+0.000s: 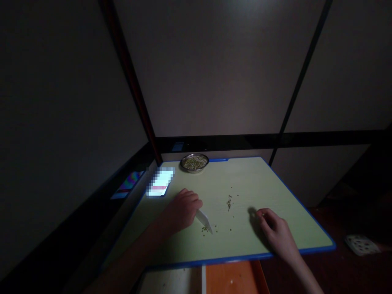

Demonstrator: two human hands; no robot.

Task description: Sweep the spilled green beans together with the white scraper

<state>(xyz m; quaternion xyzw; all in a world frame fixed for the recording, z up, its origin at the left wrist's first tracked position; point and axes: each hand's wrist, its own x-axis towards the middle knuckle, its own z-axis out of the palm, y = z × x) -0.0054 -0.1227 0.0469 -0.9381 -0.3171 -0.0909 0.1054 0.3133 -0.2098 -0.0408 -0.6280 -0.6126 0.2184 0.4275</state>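
My left hand [185, 208] is closed around a white, flat, blade-like piece [204, 220], whose pointed end slants down to the table. Beside that tip lies a small scatter of greenish seeds [205, 229]. A second loose group of darker seeds [229, 203] is spread on the table between my hands. At the right, my right hand [274, 230] hovers over the tabletop, thumb and forefinger pinched together; what they hold, if anything, is too small to make out. A round metal dish [194, 170] with many greenish seeds in it stands at the back left.
The pale green table [257, 179] has a blue rim. On its left edge lies a lit phone [161, 182], blurred out. An orange drawer compartment [232, 279] shows below the front edge. Walls stand behind and left; a patterned slipper-like thing [361, 245] is at the right.
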